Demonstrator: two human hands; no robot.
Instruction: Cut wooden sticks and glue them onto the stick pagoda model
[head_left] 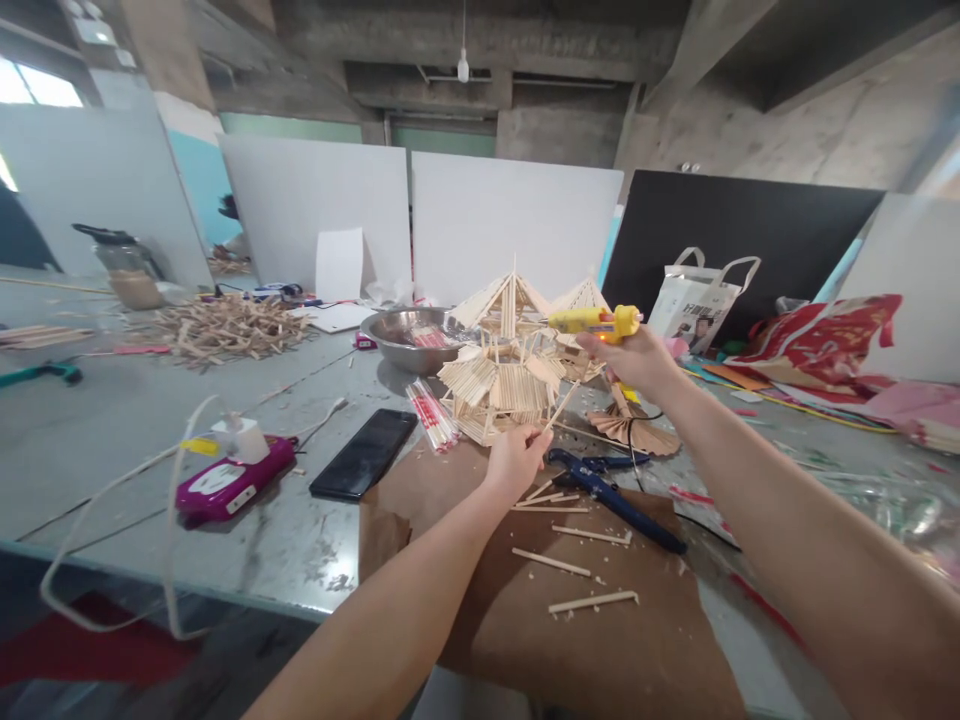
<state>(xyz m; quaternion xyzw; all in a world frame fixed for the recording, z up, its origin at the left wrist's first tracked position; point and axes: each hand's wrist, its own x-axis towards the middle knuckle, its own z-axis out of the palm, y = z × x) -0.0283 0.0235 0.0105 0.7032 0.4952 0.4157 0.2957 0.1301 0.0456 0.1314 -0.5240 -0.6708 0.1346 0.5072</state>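
Note:
My left hand (516,462) is closed on a thin wooden stick (562,405), its free end pointing up and to the right. In my right hand (637,355) is a yellow glue gun (596,322), raised beside the roof of a pagoda-like model (506,380) built of pale sticks. The model has tiered, slanting roofs and stands just beyond my left hand. Below the hands, several loose sticks (551,562) lie on a brown paper sheet (517,620). Dark blue cutting pliers (615,495) rest on the paper's right side. The glue gun's nozzle tip is hard to make out.
Left of the paper lie a black phone (364,455) and a purple power strip (236,478) with a white cable. A metal bowl (390,345), wrapped sticks (433,415) and a stick pile (232,328) stand farther back. A white bag (694,300) is at right.

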